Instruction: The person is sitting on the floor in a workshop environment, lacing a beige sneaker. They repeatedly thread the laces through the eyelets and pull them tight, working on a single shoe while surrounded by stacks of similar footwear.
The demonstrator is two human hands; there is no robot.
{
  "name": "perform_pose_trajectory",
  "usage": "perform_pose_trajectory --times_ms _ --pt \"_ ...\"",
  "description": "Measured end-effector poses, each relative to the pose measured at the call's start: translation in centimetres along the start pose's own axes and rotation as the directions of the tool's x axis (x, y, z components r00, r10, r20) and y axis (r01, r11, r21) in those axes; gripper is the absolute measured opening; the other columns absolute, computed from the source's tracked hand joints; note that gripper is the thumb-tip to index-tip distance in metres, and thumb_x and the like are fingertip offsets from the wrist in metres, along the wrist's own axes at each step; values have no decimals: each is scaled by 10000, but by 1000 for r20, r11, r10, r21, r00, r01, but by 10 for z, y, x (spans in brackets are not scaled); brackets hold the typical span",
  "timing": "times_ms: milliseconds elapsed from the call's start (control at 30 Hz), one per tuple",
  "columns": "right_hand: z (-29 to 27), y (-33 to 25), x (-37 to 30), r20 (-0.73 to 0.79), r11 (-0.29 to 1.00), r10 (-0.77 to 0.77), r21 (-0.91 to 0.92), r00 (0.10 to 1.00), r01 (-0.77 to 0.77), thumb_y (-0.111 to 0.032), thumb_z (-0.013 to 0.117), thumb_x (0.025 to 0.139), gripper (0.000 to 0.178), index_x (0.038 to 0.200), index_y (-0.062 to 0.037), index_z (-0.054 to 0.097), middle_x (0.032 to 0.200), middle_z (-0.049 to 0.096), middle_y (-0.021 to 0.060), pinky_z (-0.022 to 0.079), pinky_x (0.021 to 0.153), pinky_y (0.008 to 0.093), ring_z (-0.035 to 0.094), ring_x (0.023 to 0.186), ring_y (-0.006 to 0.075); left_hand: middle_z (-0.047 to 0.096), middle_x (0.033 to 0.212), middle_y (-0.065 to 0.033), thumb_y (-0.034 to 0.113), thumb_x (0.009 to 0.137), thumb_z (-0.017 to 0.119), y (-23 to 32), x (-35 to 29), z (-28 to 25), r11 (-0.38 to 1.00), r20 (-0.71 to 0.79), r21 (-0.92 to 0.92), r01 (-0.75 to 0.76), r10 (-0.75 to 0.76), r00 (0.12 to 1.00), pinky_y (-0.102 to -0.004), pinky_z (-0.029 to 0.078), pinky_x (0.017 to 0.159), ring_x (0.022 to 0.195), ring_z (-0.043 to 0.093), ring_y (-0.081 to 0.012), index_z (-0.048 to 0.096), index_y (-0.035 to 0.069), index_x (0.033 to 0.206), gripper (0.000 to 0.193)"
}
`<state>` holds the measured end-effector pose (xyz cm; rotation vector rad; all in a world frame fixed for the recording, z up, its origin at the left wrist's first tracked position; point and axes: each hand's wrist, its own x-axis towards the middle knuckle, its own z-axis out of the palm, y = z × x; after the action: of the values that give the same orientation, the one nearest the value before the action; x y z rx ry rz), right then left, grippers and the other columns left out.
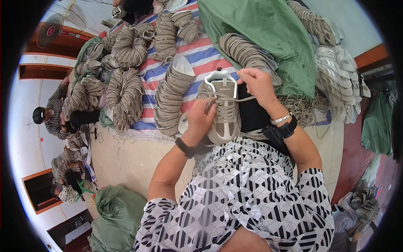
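Observation:
A beige shoe upper (226,110) with a white tongue rests on my lap, toe toward me. My left hand (200,119) grips its left side by the eyelets, fingers on the lacing. My right hand (258,86) is raised above the shoe's right side and pinches a beige lace (241,100) that runs taut from the eyelets. Both wrists wear black bands, the right one also a silver bangle.
Stacked bundles of beige shoe uppers (170,98) lie on a striped sheet (201,56) ahead. A green sack (268,33) sits at the upper right, another green sack (113,210) at the lower left. Other people (54,117) sit at the left. A fan (49,30) stands far left.

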<state>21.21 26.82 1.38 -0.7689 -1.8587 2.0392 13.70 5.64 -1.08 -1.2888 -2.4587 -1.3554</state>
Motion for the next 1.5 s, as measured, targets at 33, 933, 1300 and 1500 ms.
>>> perform_pose_trajectory --times_ms 33,933,1300,1500 --pt "-1 8 -2 10 976 -159 -151 987 159 -129 606 857 161 932 -5 676 792 663 80 424 503 262 541 555 141 574 753 -82 12 779 674 -1 2 -1 997 3 49 -61 61 998 -285 478 612 639 566 -208 650 41 980 205" --pt "-9 29 -16 272 815 -181 -496 945 299 -173 655 785 172 772 -3 628 741 636 164 473 639 382 616 691 321 620 796 -27 146 869 655 -19 11 -9 850 307 -365 380 -276 911 -246 457 660 716 541 -82 604 4 864 151" --pt "-81 23 -19 174 894 137 -445 975 -47 -206 694 774 232 723 16 653 593 588 41 422 540 289 528 559 117 484 662 27 194 937 556 -22 7 2 767 229 -406 497 -441 868 -206 334 538 609 378 -34 572 49 886 155" --pt "-118 57 -22 -85 747 -319 -636 944 195 -90 581 831 134 916 3 625 716 658 137 490 609 350 650 654 256 579 741 18 145 899 594 -6 24 -15 862 169 -322 392 -355 920 -221 429 574 654 517 -65 609 30 902 117"
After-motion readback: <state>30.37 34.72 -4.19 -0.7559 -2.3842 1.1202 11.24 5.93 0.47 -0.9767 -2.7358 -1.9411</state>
